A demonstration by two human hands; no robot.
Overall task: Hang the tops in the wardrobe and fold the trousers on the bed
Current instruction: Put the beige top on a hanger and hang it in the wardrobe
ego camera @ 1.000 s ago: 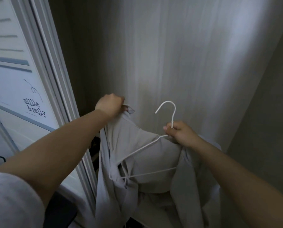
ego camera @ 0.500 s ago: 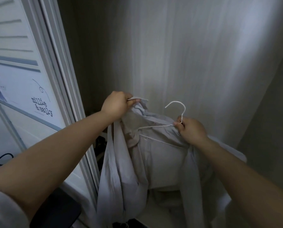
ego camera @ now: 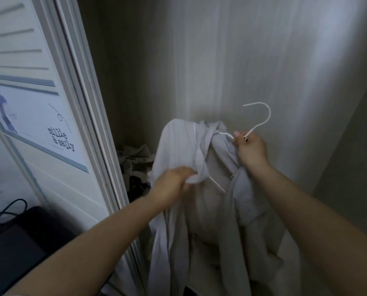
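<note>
A pale grey top (ego camera: 212, 210) hangs in front of me inside the open wardrobe (ego camera: 199, 60), its left shoulder draped over a white wire hanger (ego camera: 261, 120). My right hand (ego camera: 249, 149) pinches the hanger at the neck, just below the hook, which points up and left. My left hand (ego camera: 174, 181) grips a fold of the top's fabric lower down on the left side. A short stretch of the hanger's lower wire shows beside that hand; the rest is hidden under the cloth.
The wardrobe's white sliding door frame (ego camera: 82, 103) stands at the left. A pile of dark and grey clothes (ego camera: 135, 165) lies on the wardrobe floor behind the top. A black device with cables (ego camera: 9, 238) sits at the lower left.
The top's left shoulder now covers the hanger's left end. My left hand has dropped from the top's upper edge to a lower fold. My right hand and the hanger have shifted slightly right.
</note>
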